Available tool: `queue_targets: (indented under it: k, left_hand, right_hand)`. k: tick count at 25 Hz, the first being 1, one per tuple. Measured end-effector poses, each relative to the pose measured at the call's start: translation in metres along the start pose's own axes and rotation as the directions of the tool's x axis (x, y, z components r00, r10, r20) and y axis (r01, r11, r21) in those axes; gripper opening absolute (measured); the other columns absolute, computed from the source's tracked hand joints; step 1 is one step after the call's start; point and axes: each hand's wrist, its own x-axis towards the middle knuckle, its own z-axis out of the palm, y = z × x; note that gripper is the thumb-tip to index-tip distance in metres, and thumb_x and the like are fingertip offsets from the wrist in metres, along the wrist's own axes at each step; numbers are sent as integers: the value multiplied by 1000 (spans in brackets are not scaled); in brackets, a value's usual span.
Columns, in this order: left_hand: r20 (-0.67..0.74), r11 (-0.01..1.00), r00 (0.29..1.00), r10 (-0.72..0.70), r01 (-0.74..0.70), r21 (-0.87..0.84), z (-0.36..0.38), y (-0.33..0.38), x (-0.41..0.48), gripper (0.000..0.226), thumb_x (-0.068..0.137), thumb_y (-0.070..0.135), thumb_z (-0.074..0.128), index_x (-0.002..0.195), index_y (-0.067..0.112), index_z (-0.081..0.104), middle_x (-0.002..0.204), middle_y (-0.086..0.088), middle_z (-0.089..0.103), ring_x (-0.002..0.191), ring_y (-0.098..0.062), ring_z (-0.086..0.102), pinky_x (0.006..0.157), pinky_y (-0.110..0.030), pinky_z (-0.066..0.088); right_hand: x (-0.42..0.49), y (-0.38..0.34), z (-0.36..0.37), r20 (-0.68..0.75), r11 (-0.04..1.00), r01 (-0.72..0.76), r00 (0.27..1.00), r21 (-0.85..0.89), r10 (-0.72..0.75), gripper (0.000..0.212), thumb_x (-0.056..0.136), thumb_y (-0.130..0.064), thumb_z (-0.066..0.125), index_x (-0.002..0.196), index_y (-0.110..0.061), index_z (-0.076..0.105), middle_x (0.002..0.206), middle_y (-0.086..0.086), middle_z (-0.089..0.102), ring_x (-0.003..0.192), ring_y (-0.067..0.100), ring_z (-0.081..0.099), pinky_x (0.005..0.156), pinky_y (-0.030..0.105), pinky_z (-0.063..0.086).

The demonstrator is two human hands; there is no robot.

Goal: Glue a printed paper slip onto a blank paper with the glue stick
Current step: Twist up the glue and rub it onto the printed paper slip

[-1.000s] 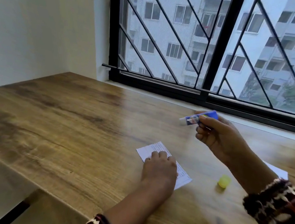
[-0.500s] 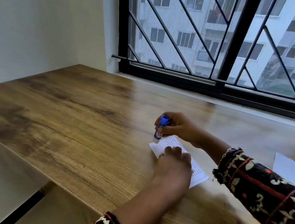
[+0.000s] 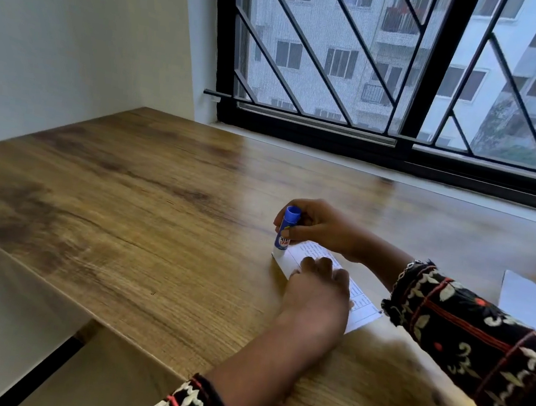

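Head view, right hand (image 3: 319, 229): closed around the glue stick (image 3: 286, 228), which stands nearly upright with its tip on the far corner of the printed slip (image 3: 361, 310).
Left hand (image 3: 318, 291): fingers flat on the slip, pressing it to the counter (image 3: 141, 207); it grips nothing.
Change: a second ago the glue stick was lifted above the counter; now it touches the paper.
Meaning: the gluing seems just started.
Blank paper (image 3: 532, 304): at the right edge, apart, not yet used.
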Motion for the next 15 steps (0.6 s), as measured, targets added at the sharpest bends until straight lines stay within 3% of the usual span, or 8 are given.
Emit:
queue_targets:
  k: [12, 15]
  left_hand:
    - [-15, 1000, 1000, -2, 1, -24, -1, -1, 0, 49, 95, 35, 41, 135, 8, 33, 140, -17, 35, 125, -33, 34, 91, -40, 41]
    - [-24, 1000, 1000, -5, 4, -31, 0, -1, 1, 47, 95, 35, 41, 133, 7, 35, 138, -17, 37, 123, -32, 35, 89, -40, 41]
  right_hand:
    - [1, 1, -5, -1, 997, 25, 1000, -71, -25, 15, 81, -4, 61, 94, -10, 59, 98, 10, 65, 92, 24, 63, 88, 36, 53]
    - [-1, 7, -10, -21, 999, 9, 1000, -52, -11, 15, 81, -2, 59, 94, -10, 58, 93, 1, 63, 91, 22, 62, 88, 37, 52]
